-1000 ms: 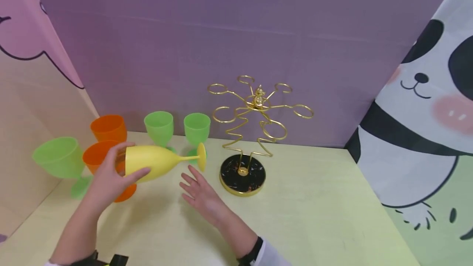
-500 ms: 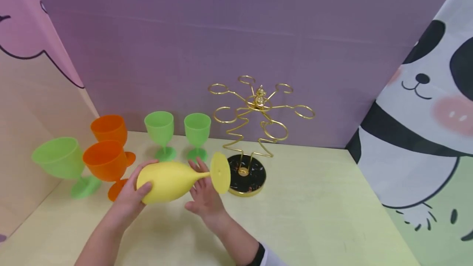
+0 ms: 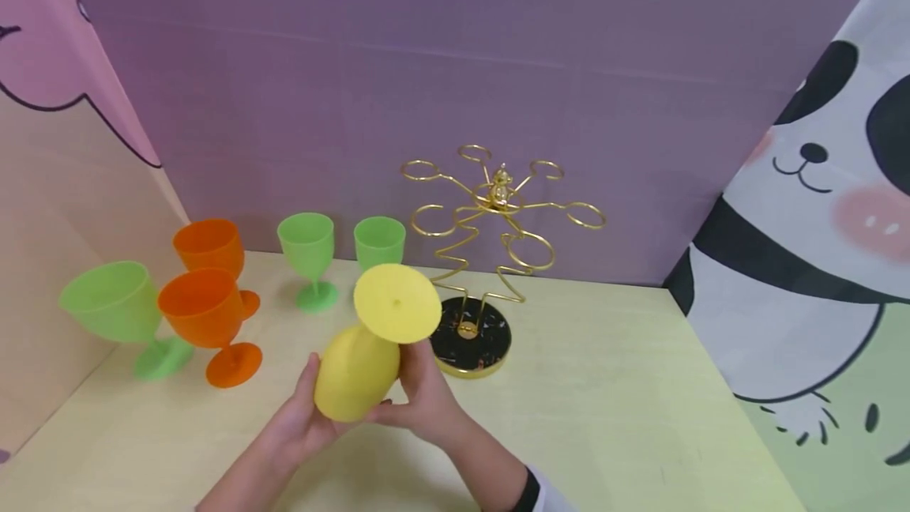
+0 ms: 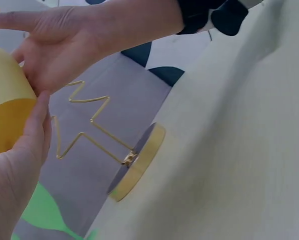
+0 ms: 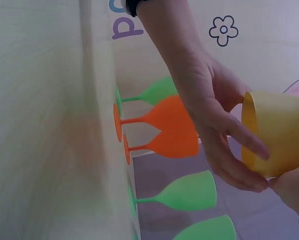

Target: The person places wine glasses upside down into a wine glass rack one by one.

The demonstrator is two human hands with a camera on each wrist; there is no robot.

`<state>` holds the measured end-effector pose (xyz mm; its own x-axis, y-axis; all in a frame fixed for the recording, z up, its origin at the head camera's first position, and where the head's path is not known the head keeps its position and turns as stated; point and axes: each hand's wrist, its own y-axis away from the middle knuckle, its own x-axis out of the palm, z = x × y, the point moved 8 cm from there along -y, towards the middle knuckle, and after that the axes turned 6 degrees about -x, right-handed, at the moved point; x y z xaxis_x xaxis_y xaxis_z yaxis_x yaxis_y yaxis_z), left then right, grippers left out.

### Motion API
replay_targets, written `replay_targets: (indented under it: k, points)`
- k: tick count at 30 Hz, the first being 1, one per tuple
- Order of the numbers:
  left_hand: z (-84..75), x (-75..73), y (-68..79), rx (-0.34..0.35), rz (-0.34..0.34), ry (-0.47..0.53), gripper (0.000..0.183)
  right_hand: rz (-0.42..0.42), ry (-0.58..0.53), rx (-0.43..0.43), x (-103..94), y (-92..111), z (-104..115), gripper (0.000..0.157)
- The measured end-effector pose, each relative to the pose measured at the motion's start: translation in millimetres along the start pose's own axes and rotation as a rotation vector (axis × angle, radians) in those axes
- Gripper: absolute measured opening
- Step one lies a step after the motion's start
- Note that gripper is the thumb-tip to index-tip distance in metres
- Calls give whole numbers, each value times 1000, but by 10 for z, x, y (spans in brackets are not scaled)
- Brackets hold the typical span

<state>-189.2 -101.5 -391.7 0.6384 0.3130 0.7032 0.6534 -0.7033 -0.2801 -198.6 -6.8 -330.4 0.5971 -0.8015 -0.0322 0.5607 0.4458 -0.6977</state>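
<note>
A yellow goblet (image 3: pixel 359 374) hangs above the table, tipped with its foot up and away and its mouth down toward the person. My left hand (image 3: pixel 302 425) holds the bowl near the rim, with fingers on its left side and underside. On the other side my right hand (image 3: pixel 426 393) grips the bowl; part of its fingers are hidden behind the goblet. The right wrist view shows the left fingers across the yellow rim (image 5: pixel 250 135). Just beyond the hands stands a gold wire goblet rack with a round black base (image 3: pixel 469 338) and several rings.
To the left stand two orange goblets (image 3: pixel 202 310) and a green goblet (image 3: pixel 117 306). Two more green goblets, a left one (image 3: pixel 307 247) and a right one (image 3: pixel 379 242), stand at the back near the purple wall (image 3: pixel 320 101). A panda-print panel (image 3: pixel 796 283) borders the right side.
The yellow goblet has moved right and toward the person, its foot swinging up from pointing right. My right hand, earlier open beside it, now grips the bowl too.
</note>
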Motion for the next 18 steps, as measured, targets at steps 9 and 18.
replay_targets:
  k: [9,18]
  points:
    - [204,41,-41,-74,16,115,58,102,127,206,-118,92,-66,102]
    - [365,64,-46,-154,-32,155,62,230,189,217,-171,108,37,91]
